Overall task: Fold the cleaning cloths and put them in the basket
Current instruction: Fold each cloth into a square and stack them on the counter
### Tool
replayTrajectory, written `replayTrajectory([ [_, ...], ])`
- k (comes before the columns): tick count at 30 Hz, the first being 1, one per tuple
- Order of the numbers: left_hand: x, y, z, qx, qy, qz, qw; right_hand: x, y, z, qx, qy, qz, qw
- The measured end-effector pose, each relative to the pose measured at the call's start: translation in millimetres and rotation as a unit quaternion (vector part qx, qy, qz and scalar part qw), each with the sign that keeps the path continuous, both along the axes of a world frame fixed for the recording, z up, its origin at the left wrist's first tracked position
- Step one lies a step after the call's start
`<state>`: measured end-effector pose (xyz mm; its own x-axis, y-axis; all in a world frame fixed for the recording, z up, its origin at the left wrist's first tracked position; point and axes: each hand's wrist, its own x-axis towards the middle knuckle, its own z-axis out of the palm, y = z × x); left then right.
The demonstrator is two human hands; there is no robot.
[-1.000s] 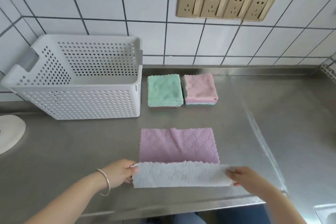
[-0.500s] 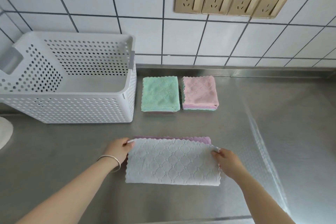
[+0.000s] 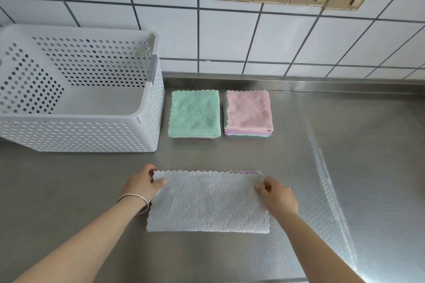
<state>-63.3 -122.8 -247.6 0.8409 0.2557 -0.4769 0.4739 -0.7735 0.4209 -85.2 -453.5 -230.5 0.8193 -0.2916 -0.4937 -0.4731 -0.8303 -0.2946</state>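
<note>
Left hand [image 3: 142,182] and right hand [image 3: 274,193] are pinching the limp, light cloth [image 3: 208,204] at its far corners (best grip there).

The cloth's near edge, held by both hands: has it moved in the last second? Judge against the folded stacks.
Yes. Both hands, left hand and right hand, carried it away from the person, toward the green stack, folding the cloth in half.

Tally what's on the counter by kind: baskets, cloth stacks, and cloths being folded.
Basket: 1
Folded cloth stacks: 2, green-topped stack and pink-topped stack
Cloth being folded: 1
Total: 4
</note>
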Motion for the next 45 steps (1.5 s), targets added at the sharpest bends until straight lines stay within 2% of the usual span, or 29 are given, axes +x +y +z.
replayTrajectory([
  [5,3,1,-2,0.025,0.022,-0.043,0.999,6,8,-2,0.01,0.007,-0.036,0.999],
  [11,5,13,-4,0.063,0.039,-0.038,0.997,12,7,-4,0.007,0.029,-0.042,0.999],
  [15,4,10,-8,0.058,0.034,-0.021,0.998,7,12,-4,0.037,-0.03,-0.097,0.994],
  [22,-1,4,-8,0.04,0.012,0.014,0.999,2,18,0,0.104,-0.176,-0.096,0.974],
  [24,0,3,-8,0.04,0.015,0.013,0.999,4,20,-1,0.113,-0.171,-0.088,0.975],
  [35,1,4,-6,0.052,0.047,0.031,0.997,27,24,-7,-0.009,-0.058,-0.054,0.997],
  [37,-4,-2,-3,0.066,-0.002,0.072,0.995,27,24,-6,-0.017,-0.056,-0.056,0.997],
  [38,-8,-6,-3,0.086,-0.069,0.076,0.991,26,25,-6,-0.014,-0.058,-0.062,0.996],
  [39,-12,-13,-3,0.113,-0.142,0.045,0.982,24,25,-5,-0.008,-0.062,-0.072,0.995],
  [41,-21,-35,0,0.144,-0.245,-0.089,0.955,18,25,-4,0.007,-0.074,-0.092,0.993],
  [43,-28,-62,4,0.139,-0.267,-0.255,0.919,9,26,-1,0.018,-0.071,-0.11,0.991],
  [45,-33,-88,1,0.122,-0.197,-0.375,0.898,-2,29,0,0.018,-0.051,-0.114,0.992],
])
